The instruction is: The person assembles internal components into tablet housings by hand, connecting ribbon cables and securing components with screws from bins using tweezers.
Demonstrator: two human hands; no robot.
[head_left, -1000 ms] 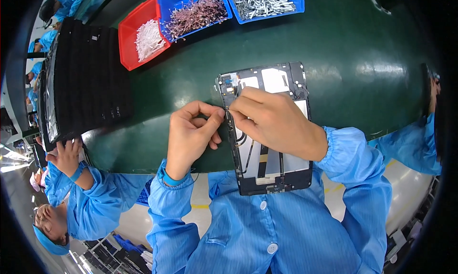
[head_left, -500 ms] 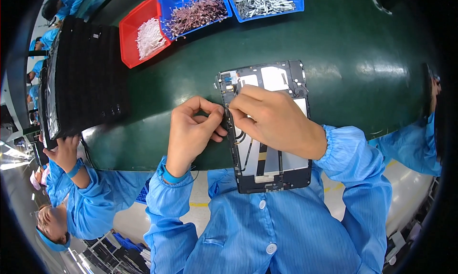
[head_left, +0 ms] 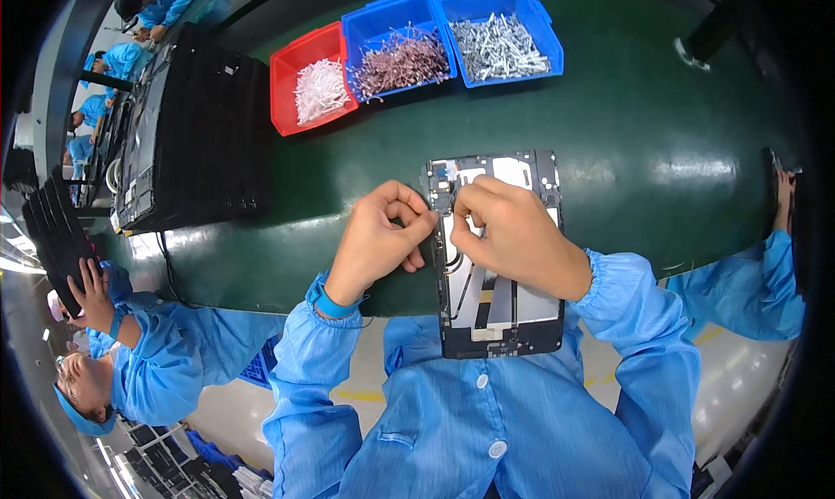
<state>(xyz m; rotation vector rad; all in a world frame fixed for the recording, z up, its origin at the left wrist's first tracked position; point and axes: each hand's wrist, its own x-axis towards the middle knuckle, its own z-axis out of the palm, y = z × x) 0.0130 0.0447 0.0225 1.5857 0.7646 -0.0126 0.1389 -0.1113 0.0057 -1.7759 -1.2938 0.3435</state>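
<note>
An opened tablet (head_left: 522, 335), black-framed with white panels, dark cables and small parts showing, lies in front of me. Its lower end reaches past the table edge toward my body. At its upper left edge my left hand (head_left: 383, 238) is closed in a pinch, thumb against forefinger. My right hand (head_left: 513, 234) reaches over the tablet from the right, also pinched, its fingertips just beside the left ones. Anything between either set of fingertips is hidden or too small to make out. A blue band (head_left: 335, 301) circles my left wrist.
Beyond the tablet on the green table (head_left: 609, 108) stand a red bin (head_left: 287, 95) of white pieces, a blue bin (head_left: 383, 21) of reddish-brown leaded parts and a blue bin (head_left: 487, 3) of silvery pieces. Black trays (head_left: 209, 143) are stacked at left. A co-worker's hand (head_left: 91, 290) holds black trays.
The whole view has shifted, so bins and tablet sit lower and further right. Both my hands stay pinched near the tablet's left edge. The co-worker at left now holds black trays apart from the stack.
</note>
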